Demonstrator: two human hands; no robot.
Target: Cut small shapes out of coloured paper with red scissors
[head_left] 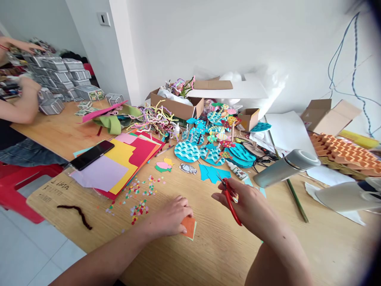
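Near the front of the table, my left hand (174, 216) is closed on a small orange paper piece (189, 226), with a pale green sheet showing under its edge. A pair of red-handled scissors (231, 206) sits in my right hand (248, 202), blades pointing up and away. Beyond the blades lies a cut blue paper piece (212, 173). Paper confetti (139, 208) of several colours is scattered left of my left hand. A pink and green paper cut-out (163, 165) and a grey drawn cut-out (187, 169) lie farther back.
Coloured paper sheets (122, 163) with a black phone (93, 155) on top lie at left. Decorated blue discs (187, 151) and pipe cleaners (154, 117) crowd the back. A grey thermos (285, 169) stands at right. Another person's arm (20, 107) is at far left.
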